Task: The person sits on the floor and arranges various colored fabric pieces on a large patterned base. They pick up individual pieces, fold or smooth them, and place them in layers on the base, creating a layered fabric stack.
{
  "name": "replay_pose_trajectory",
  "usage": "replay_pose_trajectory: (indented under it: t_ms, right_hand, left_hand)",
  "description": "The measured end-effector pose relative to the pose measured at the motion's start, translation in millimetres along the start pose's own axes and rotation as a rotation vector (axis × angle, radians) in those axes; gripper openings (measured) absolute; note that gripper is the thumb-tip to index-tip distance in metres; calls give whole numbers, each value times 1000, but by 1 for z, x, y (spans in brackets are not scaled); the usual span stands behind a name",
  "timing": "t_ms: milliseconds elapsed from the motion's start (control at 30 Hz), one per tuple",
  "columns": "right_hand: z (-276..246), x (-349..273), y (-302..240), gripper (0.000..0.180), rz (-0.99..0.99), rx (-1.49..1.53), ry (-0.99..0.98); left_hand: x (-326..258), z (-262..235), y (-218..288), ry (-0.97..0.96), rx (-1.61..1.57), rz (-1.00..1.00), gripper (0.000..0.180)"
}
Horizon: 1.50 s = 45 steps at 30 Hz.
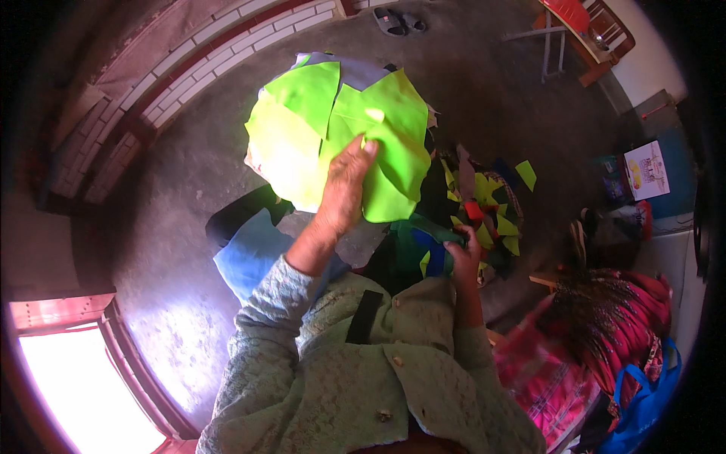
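In front of me, a broad layered spread of neon yellow-green cloth pieces (389, 166) covers some grey-lilac cloth (363, 73) that shows at its far edge. My left hand (344, 185) is on the neon cloth, its fingers closed on a fold near the middle. Closer to my lap on the right, my right hand (465, 253) grips dark green and blue cloth pieces (435, 246); their lower part is in shadow. Light blue cloth (253, 253) lies over my left leg. A black strip (365, 318) rests on my lap.
Cloth scraps (491, 204) in yellow-green, red and grey are heaped to the right. Beyond are slippers (397, 23) and a folding-legged stand (556, 45). Pink-red cloth (560, 378) and a blue bag (643, 405) lie at lower right. White-brick edging (234, 45) borders the far left.
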State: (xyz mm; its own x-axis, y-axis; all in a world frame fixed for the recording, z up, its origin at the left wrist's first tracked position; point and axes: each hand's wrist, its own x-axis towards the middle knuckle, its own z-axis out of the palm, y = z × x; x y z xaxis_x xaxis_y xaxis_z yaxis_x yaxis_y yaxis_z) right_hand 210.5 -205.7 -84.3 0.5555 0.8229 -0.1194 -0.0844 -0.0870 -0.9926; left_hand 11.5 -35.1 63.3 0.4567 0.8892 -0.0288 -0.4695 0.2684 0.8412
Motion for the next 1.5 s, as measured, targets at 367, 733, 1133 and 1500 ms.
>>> replay_pose_trajectory:
  t_ms: [367, 733, 1133, 1500]
  right_hand:
    - [3, 0, -9, 36, -107, -216, 26]
    - [-1, 2, -2, 35, -111, -246, 17]
    - [6, -2, -11, 32, -59, -146, 55]
    - [5, -1, -11, 34, -47, -163, 17]
  left_hand:
    - [186, -76, 50, 74, 547, 98, 36]
    - [204, -101, 23, 178, 961, 218, 50]
    - [220, -92, 34, 220, 1194, 597, 31]
    - [185, -102, 20, 18, 1479, 509, 56]
